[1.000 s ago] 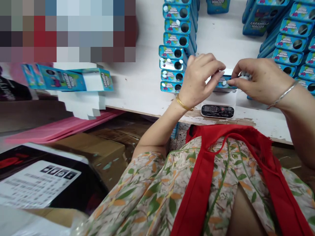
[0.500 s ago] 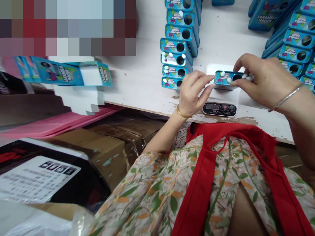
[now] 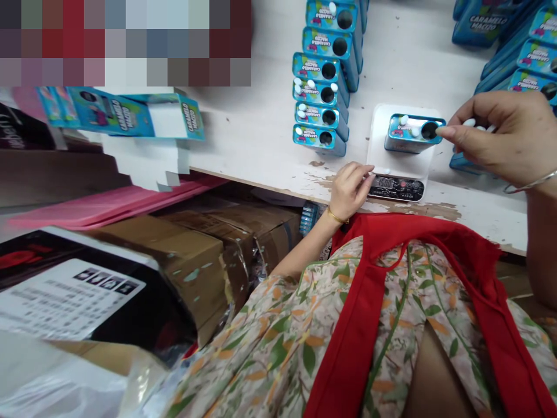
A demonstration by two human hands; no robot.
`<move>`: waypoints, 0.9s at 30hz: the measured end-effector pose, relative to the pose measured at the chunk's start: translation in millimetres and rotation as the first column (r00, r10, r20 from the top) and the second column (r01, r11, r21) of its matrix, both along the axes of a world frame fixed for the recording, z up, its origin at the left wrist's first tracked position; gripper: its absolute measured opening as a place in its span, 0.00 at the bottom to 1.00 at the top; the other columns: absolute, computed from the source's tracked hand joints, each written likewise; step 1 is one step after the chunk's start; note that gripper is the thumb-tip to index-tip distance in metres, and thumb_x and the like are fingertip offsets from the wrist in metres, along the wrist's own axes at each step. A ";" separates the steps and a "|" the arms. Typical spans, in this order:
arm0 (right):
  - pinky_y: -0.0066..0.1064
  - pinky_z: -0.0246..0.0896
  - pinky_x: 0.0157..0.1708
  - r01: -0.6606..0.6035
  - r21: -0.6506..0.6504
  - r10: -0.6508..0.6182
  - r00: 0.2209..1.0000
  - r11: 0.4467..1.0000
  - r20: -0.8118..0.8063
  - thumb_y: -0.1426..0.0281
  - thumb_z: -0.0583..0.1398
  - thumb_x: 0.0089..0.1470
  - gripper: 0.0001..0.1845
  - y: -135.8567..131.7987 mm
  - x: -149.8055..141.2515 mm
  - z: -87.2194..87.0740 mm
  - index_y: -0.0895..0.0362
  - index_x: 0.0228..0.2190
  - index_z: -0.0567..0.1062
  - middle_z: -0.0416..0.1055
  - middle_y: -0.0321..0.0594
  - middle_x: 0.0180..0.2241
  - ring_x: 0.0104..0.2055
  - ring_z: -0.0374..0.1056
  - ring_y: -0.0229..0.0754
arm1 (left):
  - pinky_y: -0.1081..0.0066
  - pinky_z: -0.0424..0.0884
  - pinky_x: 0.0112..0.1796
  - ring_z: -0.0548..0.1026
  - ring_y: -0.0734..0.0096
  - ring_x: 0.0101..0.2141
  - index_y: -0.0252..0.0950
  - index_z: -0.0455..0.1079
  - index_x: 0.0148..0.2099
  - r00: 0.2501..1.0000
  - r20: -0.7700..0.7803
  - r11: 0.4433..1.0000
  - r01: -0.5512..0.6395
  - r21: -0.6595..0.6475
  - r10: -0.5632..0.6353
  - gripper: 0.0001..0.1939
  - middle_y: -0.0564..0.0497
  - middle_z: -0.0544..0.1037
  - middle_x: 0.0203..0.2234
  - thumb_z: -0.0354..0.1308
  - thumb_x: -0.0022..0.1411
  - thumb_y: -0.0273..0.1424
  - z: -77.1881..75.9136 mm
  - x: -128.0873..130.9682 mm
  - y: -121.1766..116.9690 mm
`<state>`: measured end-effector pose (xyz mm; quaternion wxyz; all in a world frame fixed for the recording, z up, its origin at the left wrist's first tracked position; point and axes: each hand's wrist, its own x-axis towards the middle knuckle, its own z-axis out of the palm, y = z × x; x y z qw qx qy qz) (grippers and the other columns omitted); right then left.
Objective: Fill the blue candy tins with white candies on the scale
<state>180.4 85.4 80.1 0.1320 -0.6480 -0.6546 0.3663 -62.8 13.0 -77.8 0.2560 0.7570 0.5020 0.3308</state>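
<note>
At the scale's (image 3: pixel 378 136) near left corner, the left hand (image 3: pixel 350 188) is released, loosely curled. Right of the scale, the right hand (image 3: pixel 507 139) grasps white pellets (image 3: pixel 470 123). A blue tin (image 3: pixel 400 141) stands on the scale; left of it, a row of tins (image 3: pixel 322 96) stretches away across the tabletop (image 3: pixel 248 139).

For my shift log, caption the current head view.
Right hand holding white pieces beside a blue tin on a scale, left hand near the display.
</note>
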 end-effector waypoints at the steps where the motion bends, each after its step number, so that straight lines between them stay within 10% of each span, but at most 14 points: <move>1: 0.33 0.48 0.26 0.017 -0.009 -0.017 1.000 1.000 0.003 0.66 0.66 0.51 0.06 -1.5 -0.1 -0.1 0.55 0.27 0.76 0.63 0.34 0.18 0.22 0.54 0.35 | 0.64 0.69 0.41 0.73 0.66 0.37 0.35 0.71 0.48 1.000 -0.031 1.000 0.002 0.010 -0.002 0.15 0.45 0.77 0.34 0.48 0.73 0.38 -0.1 2.8 1.3; 11: 0.34 0.48 0.32 -0.027 0.035 0.023 0.995 0.999 0.097 0.70 0.67 0.51 0.05 7.0 -21.4 -3.1 0.54 0.29 0.75 0.63 0.37 0.23 0.28 0.57 0.40 | 0.59 0.58 0.41 0.71 0.61 0.40 0.40 0.72 0.43 0.965 -0.252 0.996 0.084 0.010 -0.079 0.12 0.47 0.77 0.35 0.49 0.72 0.38 -2.0 24.5 12.7; 20: 0.35 0.54 0.29 0.085 0.028 -0.079 0.982 0.996 -0.172 0.65 0.66 0.54 0.08 2.5 -8.2 -15.8 0.54 0.27 0.74 0.66 0.37 0.21 0.25 0.60 0.41 | 0.54 0.60 0.49 0.71 0.60 0.44 0.43 0.70 0.49 0.989 -0.124 0.982 -0.053 0.180 0.076 0.14 0.48 0.75 0.39 0.47 0.73 0.41 62.2 36.2 41.0; 27: 0.31 0.47 0.21 0.305 -0.280 -0.414 0.664 0.910 -0.622 0.58 0.65 0.56 0.12 -40.1 9.9 -35.6 0.53 0.30 0.73 0.67 0.37 0.26 0.21 0.54 0.33 | 0.49 0.62 0.53 0.70 0.55 0.50 0.45 0.67 0.55 0.979 -0.199 0.988 0.073 0.133 -0.046 0.20 0.46 0.74 0.46 0.42 0.72 0.48 81.3 46.9 65.6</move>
